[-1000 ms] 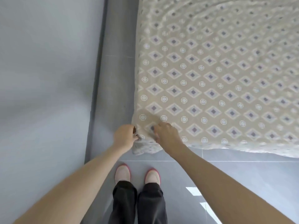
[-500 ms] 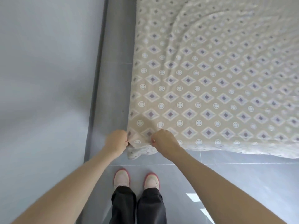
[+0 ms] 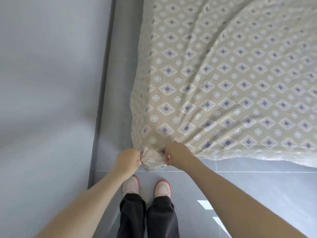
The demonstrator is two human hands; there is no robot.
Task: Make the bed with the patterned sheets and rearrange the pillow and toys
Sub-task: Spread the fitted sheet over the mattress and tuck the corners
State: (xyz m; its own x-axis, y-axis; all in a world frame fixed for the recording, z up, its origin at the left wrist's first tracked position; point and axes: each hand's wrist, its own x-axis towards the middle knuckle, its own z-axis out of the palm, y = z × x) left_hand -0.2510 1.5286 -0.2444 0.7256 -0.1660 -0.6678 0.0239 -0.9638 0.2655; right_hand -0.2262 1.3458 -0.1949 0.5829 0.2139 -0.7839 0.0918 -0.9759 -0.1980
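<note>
For me the patterned sheet runs off frame far and right; its bunched corner hides the fingertips of the left hand and right hand.

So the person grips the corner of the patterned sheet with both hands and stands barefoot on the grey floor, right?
Not barefoot. The head view shows pale shoes with pink edges on the grey floor. The left hand and right hand do grip the corner of the patterned sheet.

Both hands have drawn the sheet corner toward the person, raising long creases across it.
</note>
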